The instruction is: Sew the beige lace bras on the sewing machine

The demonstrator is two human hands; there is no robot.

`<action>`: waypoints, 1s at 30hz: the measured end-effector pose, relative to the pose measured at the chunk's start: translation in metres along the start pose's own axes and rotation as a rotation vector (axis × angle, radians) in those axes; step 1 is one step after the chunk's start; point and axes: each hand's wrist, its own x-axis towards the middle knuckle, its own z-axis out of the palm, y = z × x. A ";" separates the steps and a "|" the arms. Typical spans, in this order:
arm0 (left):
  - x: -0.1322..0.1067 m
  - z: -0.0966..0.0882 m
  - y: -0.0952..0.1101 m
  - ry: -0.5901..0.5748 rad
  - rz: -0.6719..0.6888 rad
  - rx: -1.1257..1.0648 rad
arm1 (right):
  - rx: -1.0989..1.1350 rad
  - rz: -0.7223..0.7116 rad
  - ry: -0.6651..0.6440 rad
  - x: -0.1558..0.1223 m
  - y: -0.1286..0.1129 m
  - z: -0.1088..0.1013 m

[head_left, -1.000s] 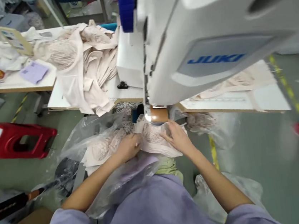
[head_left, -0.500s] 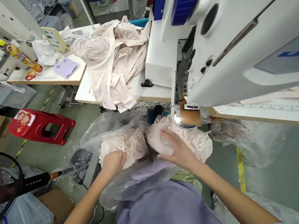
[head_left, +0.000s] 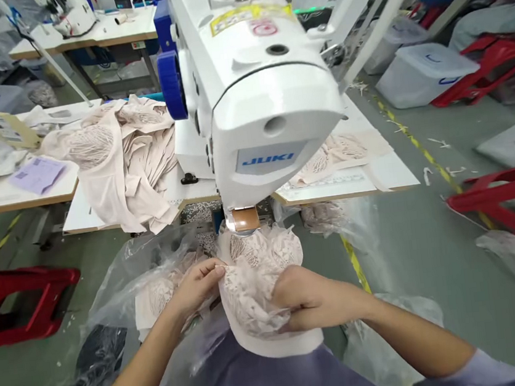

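Note:
A pale beige lace bra piece (head_left: 255, 301) with a smooth broad band hangs between my hands, just below the sewing machine's presser area. My left hand (head_left: 200, 286) pinches its upper left edge between thumb and fingers. My right hand (head_left: 307, 299) is closed on the lace at the right side, its fingertips partly hidden in the folds. Directly behind it, more beige lace (head_left: 263, 245) gathers under the machine's narrow arm end (head_left: 244, 220). Further left, other lace pieces (head_left: 158, 297) lie in a clear plastic bag (head_left: 119, 283).
The white JUKI sewing machine (head_left: 272, 117) towers ahead. A heap of beige garments (head_left: 128, 158) lies on the table at left, and a lace piece (head_left: 337, 156) rests on the right table. Red stools (head_left: 23, 303) and a lidded plastic box (head_left: 425, 75) stand on the floor.
The view has swung right, facing the machine. My left hand has come over from the bagged pieces, and both hands now hold a lace bra piece in front of the machine.

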 end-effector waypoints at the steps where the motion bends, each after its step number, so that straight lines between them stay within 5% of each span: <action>1: 0.004 0.004 0.004 -0.038 0.023 -0.030 | 0.014 0.034 0.033 -0.010 -0.003 -0.005; 4: 0.011 0.018 0.019 -0.088 0.087 0.158 | 0.023 0.195 0.121 -0.039 -0.006 -0.019; 9: 0.020 0.049 0.046 -0.076 0.301 0.589 | -0.407 0.589 0.187 -0.061 0.002 -0.036; 12: 0.022 0.068 0.061 -0.221 0.343 0.644 | -0.429 0.454 0.294 -0.045 0.011 -0.037; 14: 0.022 0.075 0.069 -0.242 0.364 0.694 | -0.253 0.311 0.238 -0.028 0.018 -0.036; 18: 0.024 0.063 0.084 0.068 0.334 0.809 | 0.053 0.327 0.330 0.003 0.028 -0.036; 21: 0.029 0.044 0.095 0.299 0.262 0.737 | 0.067 0.374 0.556 0.019 0.036 -0.042; 24: 0.037 0.032 0.102 0.472 0.213 0.681 | 0.039 0.395 0.630 0.032 0.044 -0.052; 30: 0.053 0.025 0.101 0.628 0.218 0.720 | 0.058 0.413 0.635 0.047 0.051 -0.070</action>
